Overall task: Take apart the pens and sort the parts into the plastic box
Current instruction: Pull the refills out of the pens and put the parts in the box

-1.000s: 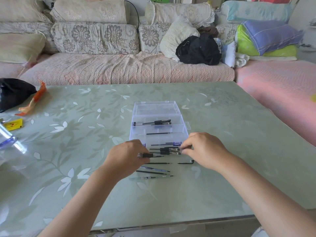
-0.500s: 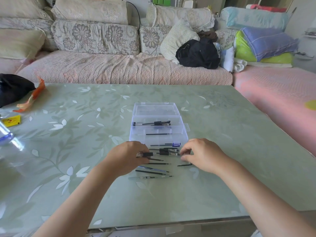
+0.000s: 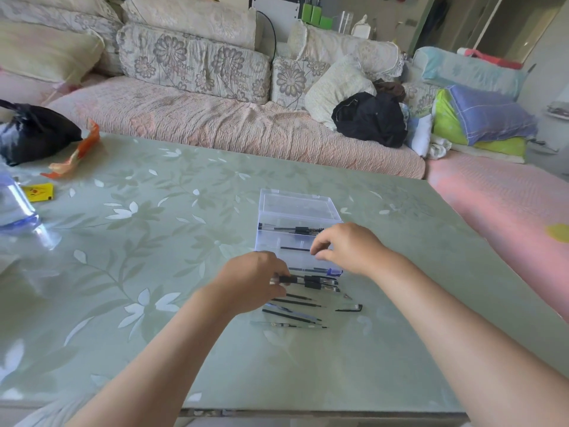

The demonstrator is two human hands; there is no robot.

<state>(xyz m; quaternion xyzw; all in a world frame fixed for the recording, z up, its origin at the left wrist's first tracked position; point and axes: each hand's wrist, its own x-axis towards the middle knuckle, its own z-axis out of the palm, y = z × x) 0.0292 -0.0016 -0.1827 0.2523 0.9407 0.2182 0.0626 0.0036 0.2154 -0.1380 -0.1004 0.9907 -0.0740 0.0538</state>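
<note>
Left hand (image 3: 252, 282) pinching pen (image 3: 308, 280), right hand (image 3: 348, 248) curled over box (image 3: 298, 211) — palm down

Bright daylight, soft and even, with glare on the glossy table (image 3: 129, 272) at left. Faint shadows under both forearms. Wide-angle bending at frame edges; slight motion blur throughout.

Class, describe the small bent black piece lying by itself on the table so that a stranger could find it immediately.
Start at the clear plastic box in the middle of the green floral table. Just in front of it lies a cluster of pen parts in rough rows. The bent black piece lies alone to their right, a short thin piece hooked upward at its right end, unlike the straight ones.
</note>
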